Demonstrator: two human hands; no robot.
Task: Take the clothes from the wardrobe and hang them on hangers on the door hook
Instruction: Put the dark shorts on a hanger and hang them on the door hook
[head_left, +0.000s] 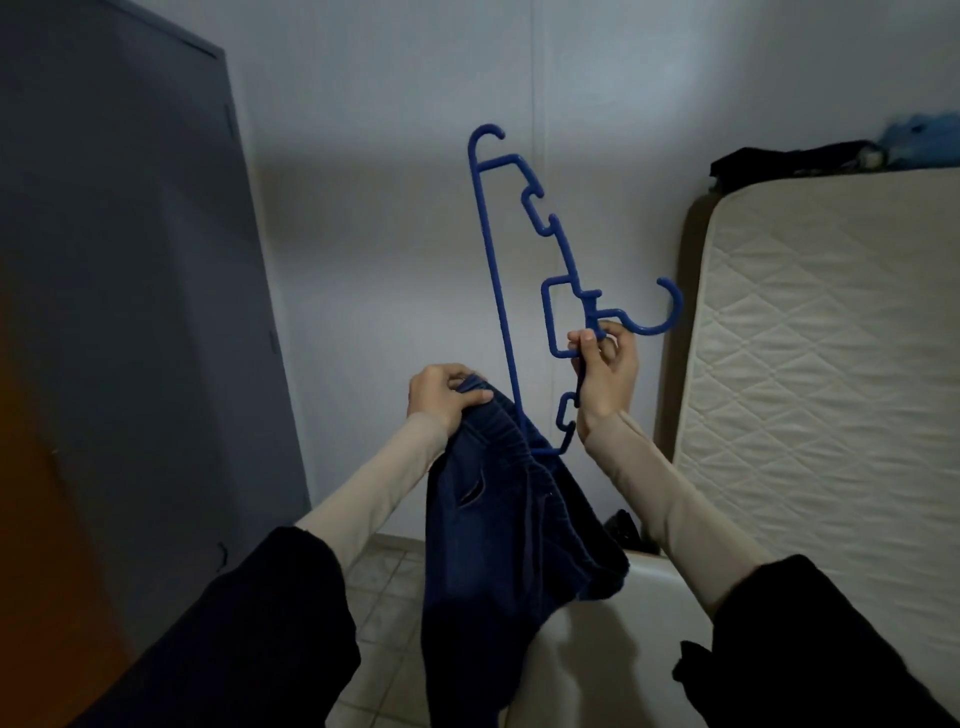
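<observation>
A blue plastic hanger (493, 270) stands on end in front of the wall, its hook pointing right. My right hand (605, 374) grips it near the neck, just below the hook. The hanger's lower end sits inside the elastic waistband of dark blue trousers (498, 545), which hang down between my arms. My left hand (441, 397) grips the waistband at its top left, beside the hanger's long bar.
A grey wardrobe (130, 286) fills the left side. An upright quilted mattress (831, 389) leans at the right, with dark clothes (795, 161) on top. A pale wall lies ahead, tiled floor (384, 597) below, and a white surface (613, 649) under the trousers.
</observation>
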